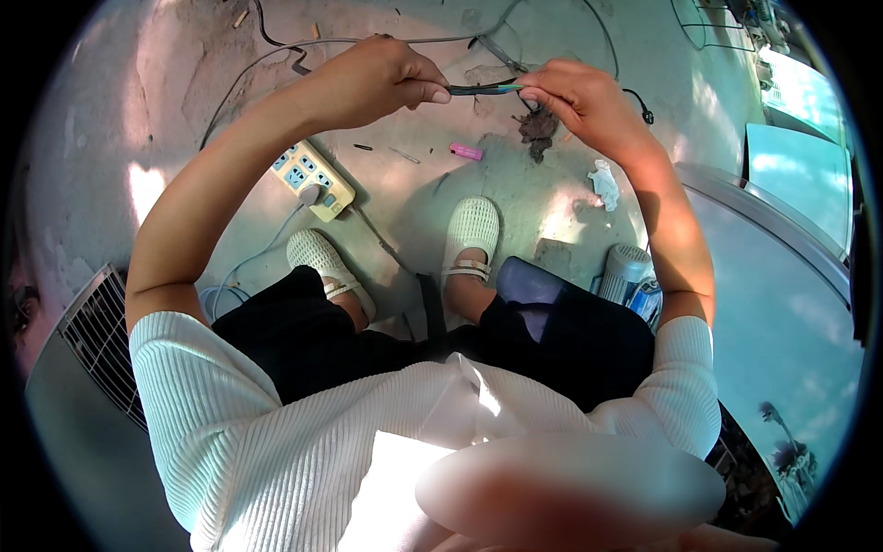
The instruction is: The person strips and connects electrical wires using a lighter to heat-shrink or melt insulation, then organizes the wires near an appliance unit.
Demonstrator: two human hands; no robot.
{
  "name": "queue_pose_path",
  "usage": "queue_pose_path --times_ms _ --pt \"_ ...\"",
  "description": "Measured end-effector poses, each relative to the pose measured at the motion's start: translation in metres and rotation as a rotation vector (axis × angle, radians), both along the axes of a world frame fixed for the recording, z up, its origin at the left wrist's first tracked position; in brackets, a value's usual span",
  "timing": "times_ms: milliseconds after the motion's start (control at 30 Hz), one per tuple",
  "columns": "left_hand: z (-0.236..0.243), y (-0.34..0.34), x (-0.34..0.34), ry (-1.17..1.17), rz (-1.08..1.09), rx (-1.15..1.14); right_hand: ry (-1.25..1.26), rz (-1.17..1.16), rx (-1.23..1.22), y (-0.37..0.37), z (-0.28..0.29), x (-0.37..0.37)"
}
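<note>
Stretched out over the floor, both my hands hold one dark cable, which runs level between them. My left hand pinches its black-sheathed part between thumb and fingers. Toward the right the sheath ends and thin blue and green wires show; my right hand is closed on these wires with its fingertips. The very tips of the wires are hidden in my right fingers. Just beyond the cable lies a plier-like tool, partly blurred against the floor. A grey cord passes behind my left hand.
A yellowish power strip with a plug in it lies below my left forearm. A pink lighter, a dry brown leaf and crumpled tissue lie on the floor. By my right knee stands a grey ribbed cylinder.
</note>
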State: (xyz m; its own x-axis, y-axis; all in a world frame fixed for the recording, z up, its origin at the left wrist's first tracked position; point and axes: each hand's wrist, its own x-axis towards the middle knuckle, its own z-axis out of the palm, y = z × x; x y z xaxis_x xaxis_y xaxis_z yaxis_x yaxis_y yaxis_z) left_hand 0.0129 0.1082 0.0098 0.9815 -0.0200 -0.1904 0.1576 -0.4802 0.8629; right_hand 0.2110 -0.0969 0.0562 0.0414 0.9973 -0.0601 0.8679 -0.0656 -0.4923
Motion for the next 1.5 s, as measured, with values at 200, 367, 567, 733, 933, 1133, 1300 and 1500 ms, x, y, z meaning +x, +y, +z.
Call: queue_pose_path --times_ms 200,367,567,733,933,1133,1300,1500 --pt "-0.006 0.000 0.002 0.015 0.007 0.000 0.135 -0.100 -0.189 0.005 -0.005 0.002" --pt "-0.013 -0.002 -0.002 0.048 0.008 -0.191 0.558 -0.234 -0.336 0.010 0.003 -0.017" --pt "-0.016 -0.006 -0.007 0.013 0.073 -0.301 0.664 -0.253 -0.479 0.013 -0.015 -0.011" --pt "-0.027 -0.009 -0.012 0.034 0.102 -0.351 0.732 -0.280 -0.326 0.010 -0.016 -0.026" --pt "-0.025 -0.016 -0.007 0.060 0.118 -0.374 0.773 -0.273 -0.284 0.021 -0.022 -0.033" --pt "-0.017 -0.017 -0.004 0.098 0.110 -0.305 0.495 -0.341 -0.284 0.027 -0.024 -0.041" --pt "-0.029 -0.012 -0.003 0.027 0.158 -0.377 0.730 -0.375 -0.148 0.026 -0.042 -0.040" --pt "-0.022 -0.012 -0.003 0.076 0.140 -0.358 0.598 -0.278 -0.360 0.030 -0.032 -0.040"
